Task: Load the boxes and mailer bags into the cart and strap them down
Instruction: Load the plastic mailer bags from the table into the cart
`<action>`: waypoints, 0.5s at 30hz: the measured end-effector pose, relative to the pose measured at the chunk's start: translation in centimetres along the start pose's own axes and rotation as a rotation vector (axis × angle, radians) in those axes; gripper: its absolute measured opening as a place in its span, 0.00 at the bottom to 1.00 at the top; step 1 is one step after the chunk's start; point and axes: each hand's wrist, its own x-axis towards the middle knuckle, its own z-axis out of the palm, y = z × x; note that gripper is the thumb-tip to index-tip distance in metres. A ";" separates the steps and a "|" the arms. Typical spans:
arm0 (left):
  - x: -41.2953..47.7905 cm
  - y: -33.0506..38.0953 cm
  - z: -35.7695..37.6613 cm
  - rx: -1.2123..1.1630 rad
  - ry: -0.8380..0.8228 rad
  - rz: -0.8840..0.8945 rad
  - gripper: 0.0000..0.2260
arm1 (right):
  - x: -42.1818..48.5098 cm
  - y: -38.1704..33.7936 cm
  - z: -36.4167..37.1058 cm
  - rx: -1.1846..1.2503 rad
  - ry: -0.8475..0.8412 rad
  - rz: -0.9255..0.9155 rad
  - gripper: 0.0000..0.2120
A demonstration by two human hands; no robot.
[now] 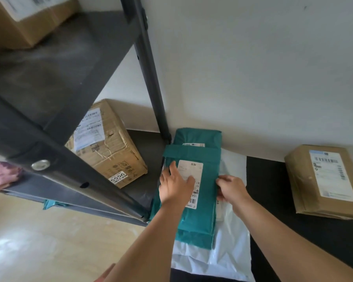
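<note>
Left hand (176,187) is laid flat, fingers straight, on the top teal mailer bag (209,192), partly over its shipping label (192,167); nothing is gripped by it. Right hand (231,189) is closed on the bag's right edge with the fingers curled round it, though how far they reach underneath cannot be told. The bag is stacked on a second teal mailer bag (198,136) and a white mailer bag (232,247), all lying on a black surface (273,190) against the wall, just beside the foot of the metal rack (49,88). Its long axis is directed away from the person toward the wall, with the folded flap at the far end and the label aligned along the same axis. The pick-up step is judged to be in hand, and loading appears to be at an early stage: a taped cardboard box (324,180) on the same surface and a labelled cardboard box (110,147) on the lower shelf are not yet collected. The cart is not in view. For the next move, the limp bag should be supported from beneath, lifted clear without dragging the lower bags, and carried flat.
</note>
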 end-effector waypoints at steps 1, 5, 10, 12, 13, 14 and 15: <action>0.1 -0.1 0.0 0.006 0.007 0.003 0.34 | -0.2 -0.1 0.2 0.022 0.011 -0.006 0.09; 0.0 0.0 0.1 0.027 0.023 0.018 0.35 | -1.1 -0.2 0.4 -0.178 0.141 -0.203 0.11; -0.1 0.1 0.1 0.040 0.025 0.013 0.35 | -1.4 -0.7 0.6 -0.251 0.134 -0.217 0.12; -0.2 0.1 0.1 0.039 0.028 0.021 0.36 | -1.4 -0.9 0.3 -0.151 0.094 -0.127 0.14; -0.3 0.1 0.1 0.039 0.033 0.029 0.36 | -1.4 -0.9 0.2 -0.119 0.083 -0.090 0.14; -0.4 0.1 0.2 0.038 0.041 0.035 0.35 | -1.4 -0.9 0.0 -0.113 0.080 -0.072 0.13; -0.4 0.1 0.2 0.035 0.053 0.040 0.35 | -1.5 -0.8 -0.1 -0.112 0.080 -0.064 0.11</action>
